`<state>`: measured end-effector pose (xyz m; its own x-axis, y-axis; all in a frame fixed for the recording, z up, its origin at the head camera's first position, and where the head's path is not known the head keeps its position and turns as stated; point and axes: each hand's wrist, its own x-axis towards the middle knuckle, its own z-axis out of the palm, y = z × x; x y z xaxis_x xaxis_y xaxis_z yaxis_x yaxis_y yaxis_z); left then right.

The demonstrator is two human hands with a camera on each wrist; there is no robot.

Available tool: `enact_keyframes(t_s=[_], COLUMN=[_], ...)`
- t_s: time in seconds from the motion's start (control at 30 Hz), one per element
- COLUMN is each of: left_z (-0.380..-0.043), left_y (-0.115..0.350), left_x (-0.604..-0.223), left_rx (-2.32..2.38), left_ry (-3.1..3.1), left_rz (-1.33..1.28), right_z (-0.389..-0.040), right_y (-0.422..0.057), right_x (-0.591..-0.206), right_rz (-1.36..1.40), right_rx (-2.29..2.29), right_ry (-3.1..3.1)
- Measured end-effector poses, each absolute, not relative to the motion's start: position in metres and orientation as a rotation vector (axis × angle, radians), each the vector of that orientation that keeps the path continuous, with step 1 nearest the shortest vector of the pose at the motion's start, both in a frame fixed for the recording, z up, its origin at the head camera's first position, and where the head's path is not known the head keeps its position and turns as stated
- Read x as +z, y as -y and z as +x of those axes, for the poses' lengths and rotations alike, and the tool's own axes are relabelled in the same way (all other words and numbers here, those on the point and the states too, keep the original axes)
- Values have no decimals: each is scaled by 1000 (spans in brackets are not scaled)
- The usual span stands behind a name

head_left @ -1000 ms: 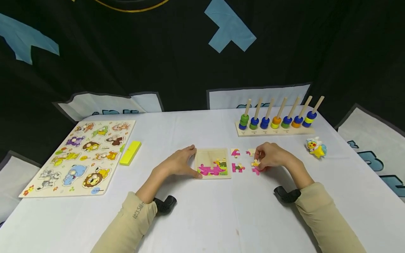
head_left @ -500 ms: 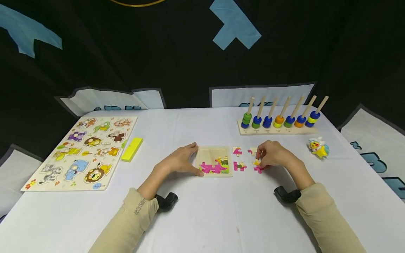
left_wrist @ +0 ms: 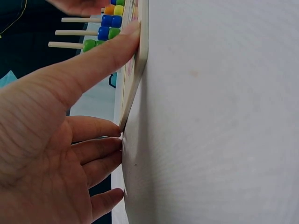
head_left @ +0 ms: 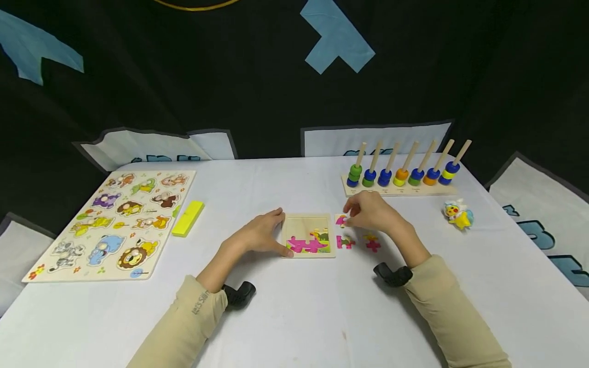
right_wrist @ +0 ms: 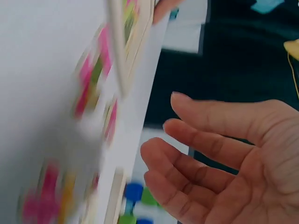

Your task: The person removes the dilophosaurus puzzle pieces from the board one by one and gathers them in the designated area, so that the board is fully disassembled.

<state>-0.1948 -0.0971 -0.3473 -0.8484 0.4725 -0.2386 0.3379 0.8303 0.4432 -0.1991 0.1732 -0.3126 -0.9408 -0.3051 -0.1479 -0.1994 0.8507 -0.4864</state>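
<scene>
A small square wooden puzzle tray holds joined pink and green pieces along its lower part. My left hand braces its left side, thumb on the near corner and index fingertip at the far corner, fingers fairly straight. My right hand hovers over the loose pieces right of the tray, with nothing between its loosely bent fingers in the right wrist view. Its fingertips are close to a pink puzzle piece. Nearer lie a pink-and-green piece and a pink-and-yellow piece. Another loose piece is hidden behind the hand.
A bead-stacking rack with several pegs stands at the back right, and a small toy figure lies in front of its right end. To the left are a large animal puzzle board and a yellow block.
My right hand has left the pink-and-yellow piece and moved left toward the pink piece by the tray, uncovering the former. My left hand stays at the tray.
</scene>
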Motion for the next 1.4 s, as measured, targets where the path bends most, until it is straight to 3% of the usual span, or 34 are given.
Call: enact_keyframes(t_s=[0.3, 1.4], left_z=[-195, -197], left_y=[98, 98], left_x=[-349, -347], left_rx=[568, 551], left_ry=[-2668, -2657], left_rz=[601, 576], right_z=[-204, -203], right_y=[-126, -126], right_x=[-329, -341], right_rz=[-474, -645], right_rx=[-629, -757], right_ry=[-2680, -2660])
